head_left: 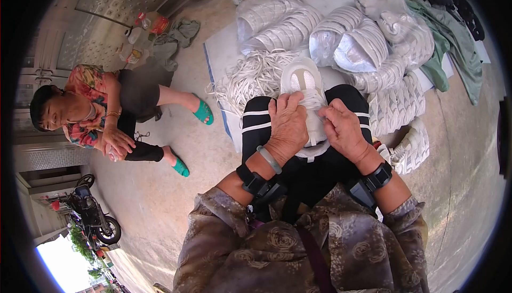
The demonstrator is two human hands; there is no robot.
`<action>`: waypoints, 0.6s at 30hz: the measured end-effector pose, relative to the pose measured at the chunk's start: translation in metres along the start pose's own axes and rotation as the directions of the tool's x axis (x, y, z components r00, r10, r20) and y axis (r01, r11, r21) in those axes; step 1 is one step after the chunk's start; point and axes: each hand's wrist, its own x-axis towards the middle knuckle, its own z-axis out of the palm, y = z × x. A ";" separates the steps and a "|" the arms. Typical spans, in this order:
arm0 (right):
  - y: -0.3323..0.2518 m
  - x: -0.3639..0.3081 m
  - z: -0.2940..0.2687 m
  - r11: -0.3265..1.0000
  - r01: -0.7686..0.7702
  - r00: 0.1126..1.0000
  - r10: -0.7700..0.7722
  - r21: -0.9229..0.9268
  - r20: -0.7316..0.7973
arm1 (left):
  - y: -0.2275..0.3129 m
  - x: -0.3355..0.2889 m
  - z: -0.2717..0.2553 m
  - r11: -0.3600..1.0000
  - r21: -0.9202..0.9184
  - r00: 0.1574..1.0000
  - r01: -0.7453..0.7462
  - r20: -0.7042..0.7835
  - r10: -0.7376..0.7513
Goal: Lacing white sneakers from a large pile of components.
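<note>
The shoe (305, 87) lay toe-away on the person's lap, between the knees of the black trousers (261, 119). The left hand (288, 125) was closed over its left side, fingers curled on the lace (314, 101) near the tongue, and the right hand (344, 130) pinched the lace from the other side, thumb and fingers narrow around it. Both held the same shoe, close together, almost touching. Just ahead on the white sheet (218, 53) sat a loose heap of laces (256, 77), bagged bundles (277, 21) of white shoes and more shoes (397, 103) stacked to the right. A second person (101, 111) sat on the concrete to the left, well apart. I judged the likeliest slip was the lace pulling out of an eyelet if one hand tugged harder than the other, or the shoe rolling off the knees, since only the two hands and the lap steadied it. The heap's stray ends near the toe could also snag the working lace.
</note>
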 end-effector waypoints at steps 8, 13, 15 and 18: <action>0.005 -0.002 0.002 0.998 -0.024 0.998 0.028 0.065 -0.055 | -0.017 0.007 -0.005 0.968 -0.158 0.980 -0.196 -0.073 0.186; 0.008 -0.001 0.002 0.992 -0.023 0.999 0.027 0.126 -0.033 | -0.011 0.007 -0.004 0.965 -0.243 0.992 -0.099 -0.096 0.078; 0.007 -0.002 0.001 0.990 -0.044 0.999 0.047 0.131 -0.023 | -0.003 0.002 -0.010 0.980 -0.173 0.991 -0.096 -0.104 0.079; 0.005 -0.001 0.002 0.987 -0.053 0.998 0.057 0.149 -0.026 | 0.007 -0.004 -0.017 0.991 -0.072 0.989 -0.115 -0.099 0.108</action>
